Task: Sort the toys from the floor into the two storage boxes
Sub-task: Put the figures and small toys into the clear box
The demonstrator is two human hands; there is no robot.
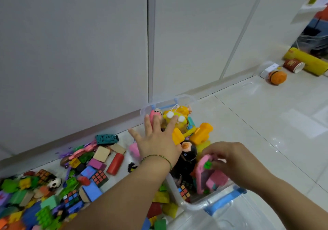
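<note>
Head view: pink toy [201, 174] in right hand [236, 160]

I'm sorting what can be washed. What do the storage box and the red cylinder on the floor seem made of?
Storage box: clear glossy plastic; toys show through its wall. Red cylinder: probably painted wood, matte with a solid flat end; plastic is possible.

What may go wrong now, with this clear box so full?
1. Toys stand heaped above the rim of the clear box; the orange toy at the heap's edge may tumble out.
2. The left hand presses flat on the heap, which may push others over.
3. The small green piece pinched by the right hand may drop unseen.
</note>
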